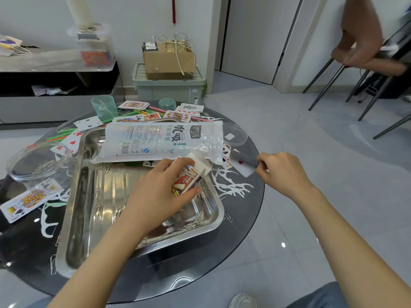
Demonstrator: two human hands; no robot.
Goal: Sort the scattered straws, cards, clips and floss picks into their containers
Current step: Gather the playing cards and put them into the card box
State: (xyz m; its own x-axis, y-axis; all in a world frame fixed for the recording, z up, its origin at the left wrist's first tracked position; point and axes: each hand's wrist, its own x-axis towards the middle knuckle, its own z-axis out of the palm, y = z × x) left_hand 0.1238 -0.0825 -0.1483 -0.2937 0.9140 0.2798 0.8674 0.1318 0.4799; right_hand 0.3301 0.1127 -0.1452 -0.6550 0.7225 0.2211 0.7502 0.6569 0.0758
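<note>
Holding the card box [191, 178] over the tray [73, 218], left hand [162, 196] has fingers curled round it, flap open. Loose clips [193, 221] lie in the tray's near right corner. Right hand [282, 172] pinches a blurred card [243, 163] between thumb and fingers at the table's [222, 252] right edge, just beside the box mouth. Floss picks [229, 185] lie on the glass right of the tray, more on the left. Face card [29, 201] lies left, near a clear tub [37, 163] holding clips. Straw bag [164, 141] lies across the tray's far end. Farther back: straws [64, 135], more cards, green cup [104, 106].
</note>
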